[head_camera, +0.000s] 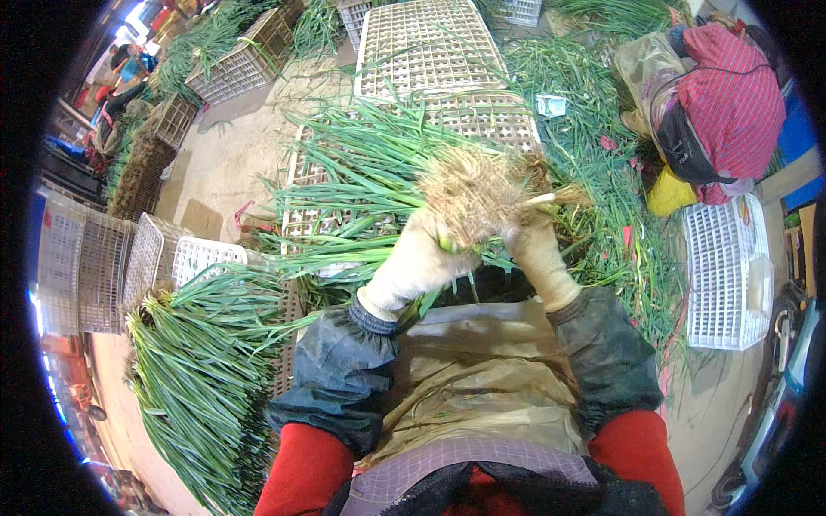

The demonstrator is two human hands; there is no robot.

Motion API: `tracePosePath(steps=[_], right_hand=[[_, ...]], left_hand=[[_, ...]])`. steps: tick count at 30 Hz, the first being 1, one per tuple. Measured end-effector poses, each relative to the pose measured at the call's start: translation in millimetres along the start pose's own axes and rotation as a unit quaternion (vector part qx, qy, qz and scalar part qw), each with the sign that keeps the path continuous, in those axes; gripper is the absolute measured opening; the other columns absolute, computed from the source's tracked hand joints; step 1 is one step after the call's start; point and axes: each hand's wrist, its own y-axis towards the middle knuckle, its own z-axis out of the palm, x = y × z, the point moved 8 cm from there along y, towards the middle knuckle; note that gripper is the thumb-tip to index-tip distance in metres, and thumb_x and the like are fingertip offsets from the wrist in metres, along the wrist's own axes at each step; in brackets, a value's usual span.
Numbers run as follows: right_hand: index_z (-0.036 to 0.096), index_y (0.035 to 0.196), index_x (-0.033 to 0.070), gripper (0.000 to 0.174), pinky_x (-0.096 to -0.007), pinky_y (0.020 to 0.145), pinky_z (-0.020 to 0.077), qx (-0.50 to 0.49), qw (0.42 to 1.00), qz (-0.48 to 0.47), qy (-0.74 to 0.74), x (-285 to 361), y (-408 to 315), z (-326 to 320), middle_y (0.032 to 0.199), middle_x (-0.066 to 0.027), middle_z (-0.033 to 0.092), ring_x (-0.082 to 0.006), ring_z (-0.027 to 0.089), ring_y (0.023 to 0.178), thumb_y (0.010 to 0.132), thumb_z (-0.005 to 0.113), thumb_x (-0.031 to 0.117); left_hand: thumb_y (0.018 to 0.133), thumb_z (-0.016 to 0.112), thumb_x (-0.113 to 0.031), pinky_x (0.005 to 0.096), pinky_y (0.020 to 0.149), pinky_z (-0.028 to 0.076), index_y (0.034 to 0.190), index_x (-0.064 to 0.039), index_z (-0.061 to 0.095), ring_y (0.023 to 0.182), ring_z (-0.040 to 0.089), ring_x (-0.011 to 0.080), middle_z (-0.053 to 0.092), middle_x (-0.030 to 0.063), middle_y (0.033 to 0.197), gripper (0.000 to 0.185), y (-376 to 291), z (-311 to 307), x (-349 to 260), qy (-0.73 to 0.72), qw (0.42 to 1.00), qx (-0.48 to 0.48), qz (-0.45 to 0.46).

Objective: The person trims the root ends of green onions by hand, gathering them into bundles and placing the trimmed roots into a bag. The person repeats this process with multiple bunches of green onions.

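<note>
Both my hands wear pale knitted work gloves. My left hand grips a bunch of scallion-like greens near its root end, with the leaves fanning out to the left over a plastic crate. Bushy tan roots face up between the hands, slightly blurred. My right hand is against the right side of the roots; its fingers are blurred and partly hidden, so its hold is unclear. One loose stalk with a white base sticks out to the right above it. A tan apron sheet covers my lap.
A large pile of bundled greens lies at left. Upturned lattice crates stand ahead, and more crates stand left. Loose greens cover the floor at right. A person in a striped top bends near a white crate.
</note>
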Motion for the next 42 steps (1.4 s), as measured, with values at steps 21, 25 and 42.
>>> tracePosePath(steps=[21,25,42], right_hand=[[0.066,0.095,0.009,0.013,-0.0379,0.052,0.0457,-0.196,0.931,-0.087,-0.297,23,-13,-113,0.064,-0.0083,0.057,-0.027,0.059,0.058,0.082,0.064,0.014],[0.064,0.094,0.008,0.018,-0.0376,0.058,0.0512,-0.19,0.893,0.039,-0.406,-83,-69,-200,0.069,-0.0083,0.064,-0.0278,0.064,0.066,0.076,0.066,0.009],[0.071,0.084,0.017,0.015,-0.0423,0.075,0.0492,0.158,0.929,-0.023,-0.334,-93,-11,-7,0.077,-0.0084,0.058,-0.0295,0.062,0.084,0.069,0.072,0.016]], left_hand=[[0.068,0.069,0.008,0.0368,0.091,0.045,0.125,-0.002,0.053,0.108,0.056,0.0261,0.06,0.013,0.119,0.061,-21,3,-26,0.089,0.993,0.004,0.08],[0.068,0.063,0.016,0.0295,0.064,0.055,0.114,0.004,0.056,0.075,0.066,0.0204,0.069,0.0137,0.091,0.048,-21,-21,-28,-0.17,0.982,-0.057,-0.066],[0.076,0.068,0.01,0.0265,0.055,0.051,0.104,0.001,0.061,0.06,0.061,0.0138,0.066,0.0056,0.081,0.03,-3,-25,11,-0.185,0.964,-0.179,-0.06]])
